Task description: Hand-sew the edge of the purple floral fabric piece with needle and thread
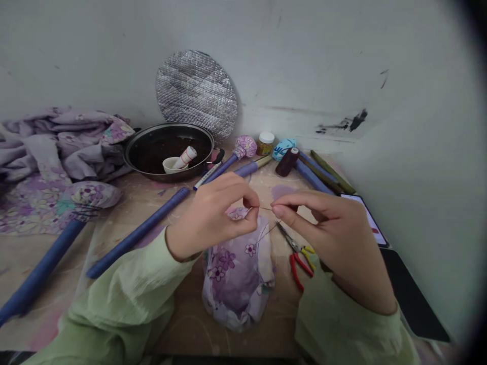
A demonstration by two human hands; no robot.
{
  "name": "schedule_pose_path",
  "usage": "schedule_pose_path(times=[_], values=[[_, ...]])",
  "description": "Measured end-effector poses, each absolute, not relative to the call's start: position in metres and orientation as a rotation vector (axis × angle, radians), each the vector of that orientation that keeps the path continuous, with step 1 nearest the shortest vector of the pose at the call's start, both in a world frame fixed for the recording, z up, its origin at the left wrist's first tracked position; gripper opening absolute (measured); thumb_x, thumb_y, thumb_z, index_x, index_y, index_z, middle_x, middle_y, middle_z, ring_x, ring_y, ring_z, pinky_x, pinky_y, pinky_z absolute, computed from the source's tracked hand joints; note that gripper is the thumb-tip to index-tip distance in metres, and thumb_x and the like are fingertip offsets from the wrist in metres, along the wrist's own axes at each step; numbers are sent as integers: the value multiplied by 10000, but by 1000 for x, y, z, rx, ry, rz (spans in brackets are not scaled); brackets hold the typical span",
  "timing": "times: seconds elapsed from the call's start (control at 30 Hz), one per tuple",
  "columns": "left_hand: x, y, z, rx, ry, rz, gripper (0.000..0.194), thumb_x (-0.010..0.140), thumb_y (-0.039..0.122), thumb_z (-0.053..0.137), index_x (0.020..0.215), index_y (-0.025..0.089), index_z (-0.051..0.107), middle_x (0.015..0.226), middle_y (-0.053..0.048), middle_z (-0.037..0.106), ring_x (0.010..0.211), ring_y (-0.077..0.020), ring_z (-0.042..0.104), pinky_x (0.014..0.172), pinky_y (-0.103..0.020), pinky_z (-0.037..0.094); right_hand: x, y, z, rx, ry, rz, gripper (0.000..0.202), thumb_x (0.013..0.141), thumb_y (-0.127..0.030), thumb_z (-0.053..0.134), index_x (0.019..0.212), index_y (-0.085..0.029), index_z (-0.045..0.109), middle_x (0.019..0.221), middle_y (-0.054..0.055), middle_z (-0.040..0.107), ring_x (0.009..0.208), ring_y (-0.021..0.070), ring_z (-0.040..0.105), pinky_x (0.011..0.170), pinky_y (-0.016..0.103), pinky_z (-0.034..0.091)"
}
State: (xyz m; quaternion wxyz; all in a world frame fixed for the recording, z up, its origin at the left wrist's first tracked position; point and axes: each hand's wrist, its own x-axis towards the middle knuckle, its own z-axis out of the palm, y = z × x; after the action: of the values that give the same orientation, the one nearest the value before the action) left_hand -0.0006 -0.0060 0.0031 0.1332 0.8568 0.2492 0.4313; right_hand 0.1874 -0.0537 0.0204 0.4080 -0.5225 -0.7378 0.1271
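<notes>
A thin dark thread or needle [265,208] spans the small gap between my two hands; which of the two it is, I cannot tell. My left hand [228,215] pinches one end between thumb and index finger. The other end is pinched by my right hand [319,220]. Beneath them a bundle of purple floral cloth [236,279] lies on the covered table [186,324]. A dark thread hangs near its upper right edge. Red-handled pliers [299,268] and a yellow-handled tool [307,252] lie beside the cloth, close to my right hand.
Blue-wrapped sticks [139,233] lie left and behind. A black pan [133,152] holds a small cup [171,165]. Further back are a jar [265,144], a dark thread spool [287,162] and a silver disc [196,94]. Floral cloth [34,187] is heaped left; a phone [367,213] lies right.
</notes>
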Motion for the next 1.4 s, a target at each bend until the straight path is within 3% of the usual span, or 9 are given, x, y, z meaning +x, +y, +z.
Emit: schedule_pose_path(times=[0.4, 1.1, 1.4], values=[[-1, -6, 1, 2674, 715, 1347, 99, 771, 54, 560, 761, 151, 579, 747, -43, 617, 774, -161, 578, 744, -296, 510, 189, -55, 23, -1279, -1862, 290, 86, 814, -194, 667, 778, -257, 713, 691, -24, 711, 615, 141, 642, 606, 272, 513], [-1, -7, 3, 2775, 709, 1414, 99, 758, 45, 570, 738, 141, 562, 699, -34, 602, 731, -161, 553, 723, -319, 511, 192, -56, 25, -1316, -1814, 250, 92, 806, -183, 685, 780, -268, 709, 762, -60, 742, 685, 101, 665, 650, 202, 519], [-2, -7, 4, 2764, 722, 1401, 110, 755, 45, 561, 734, 152, 556, 704, -30, 600, 735, -161, 554, 714, -315, 511, 194, -56, 24, -1330, -1801, 243, 67, 804, -199, 685, 791, -256, 717, 766, -37, 744, 686, 129, 671, 655, 239, 528]])
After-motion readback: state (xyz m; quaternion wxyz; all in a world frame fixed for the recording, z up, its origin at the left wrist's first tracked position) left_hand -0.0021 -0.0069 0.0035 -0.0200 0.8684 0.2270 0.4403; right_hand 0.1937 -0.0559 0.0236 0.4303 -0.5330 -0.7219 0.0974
